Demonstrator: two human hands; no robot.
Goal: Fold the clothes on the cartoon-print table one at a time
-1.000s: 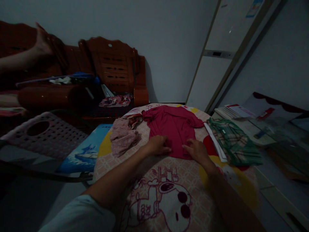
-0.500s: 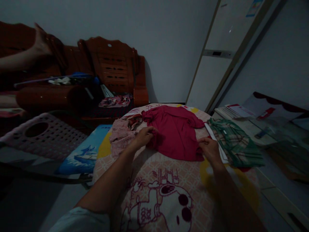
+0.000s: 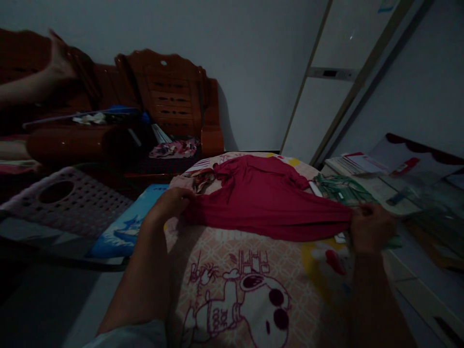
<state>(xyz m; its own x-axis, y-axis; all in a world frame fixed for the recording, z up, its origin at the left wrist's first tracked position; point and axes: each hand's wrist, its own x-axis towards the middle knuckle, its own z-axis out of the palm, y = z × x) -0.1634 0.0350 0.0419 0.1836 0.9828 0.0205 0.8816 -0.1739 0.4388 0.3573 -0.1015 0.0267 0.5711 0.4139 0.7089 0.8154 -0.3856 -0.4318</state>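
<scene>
Crimson cotton T-shirt (image 3: 266,205) stretched flat: my left hand (image 3: 170,203) and right hand (image 3: 371,227) pinch its hem corners, smoothing wrinkles

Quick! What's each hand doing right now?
Left hand: closed, holding the red shirt by its left edge.
Right hand: closed, holding the red shirt by its right edge.

No legible text, too dim, blurred

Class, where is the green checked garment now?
The green checked garment lies right of centre in the head view, beyond the right hand, beside the stretched red shirt.
</scene>
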